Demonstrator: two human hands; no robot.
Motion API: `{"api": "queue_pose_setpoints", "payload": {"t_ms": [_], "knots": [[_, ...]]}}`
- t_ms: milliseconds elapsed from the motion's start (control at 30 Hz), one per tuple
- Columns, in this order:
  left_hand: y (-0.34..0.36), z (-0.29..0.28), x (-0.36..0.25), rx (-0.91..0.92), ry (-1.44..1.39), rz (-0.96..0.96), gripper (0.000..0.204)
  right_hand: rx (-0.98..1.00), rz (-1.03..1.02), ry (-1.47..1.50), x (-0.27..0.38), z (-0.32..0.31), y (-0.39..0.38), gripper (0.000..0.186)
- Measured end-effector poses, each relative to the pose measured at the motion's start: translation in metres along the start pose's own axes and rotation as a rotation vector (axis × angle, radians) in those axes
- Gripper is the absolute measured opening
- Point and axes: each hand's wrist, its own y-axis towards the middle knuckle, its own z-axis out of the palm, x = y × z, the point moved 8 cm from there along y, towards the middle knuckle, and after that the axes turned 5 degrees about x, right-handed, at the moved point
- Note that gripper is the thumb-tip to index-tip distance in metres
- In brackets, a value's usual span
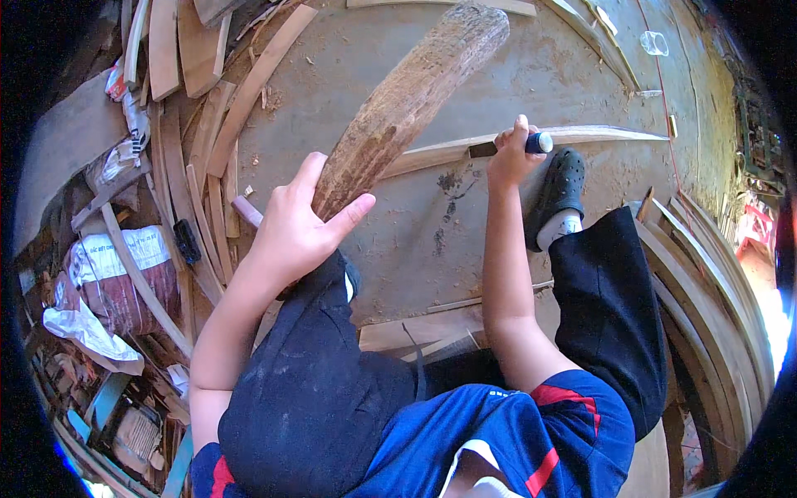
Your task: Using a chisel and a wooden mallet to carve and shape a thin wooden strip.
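My left hand (290,220) is closed around the narrower lower end of a thick, rough wooden club (415,100), which slants up and to the right. My right hand (512,153) grips a chisel (540,143) with a blue handle and a pale end cap. Its dark blade points left, over or against a long, slightly curved wooden strip (610,133) on the floor. Most of the chisel's handle is covered by my fingers. Whether the blade touches the wood I cannot tell. The club is apart from the chisel.
Curved planks (257,91) are piled at the left beside a wrapped sack (124,274). More curved boards (706,299) are stacked at the right. My dark clog (560,187) rests close to the strip. A clear plastic cup (654,43) lies at the far right, near a red cord.
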Motion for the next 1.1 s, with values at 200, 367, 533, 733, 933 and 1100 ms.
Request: {"api": "queue_pose_setpoints", "payload": {"t_ms": [200,367,533,733,933,1100], "knots": [[-0.002,-0.005,-0.001,-0.012,-0.032,-0.027,0.043,-0.037,-0.012,0.006,0.003,-0.003,0.002,0.026],[-0.002,-0.002,0.003,0.014,-0.070,-0.051,0.043,-0.057,0.042,-0.005,-0.006,-0.006,0.007,0.027],[0.003,-0.012,-0.012,-0.020,0.082,0.092,0.043,0.031,-0.033,-0.175,-0.007,0.009,0.005,0.027],[0.017,-0.029,-0.050,-0.008,0.144,0.177,0.043,0.060,-0.060,-0.199,-0.005,0.013,0.005,0.027],[0.016,-0.024,-0.050,-0.007,0.094,0.200,0.044,-0.002,-0.001,-0.105,-0.005,0.008,0.005,0.025],[0.010,-0.020,-0.035,-0.054,0.101,0.224,0.040,0.027,-0.016,-0.111,-0.001,0.009,0.000,0.031]]}}
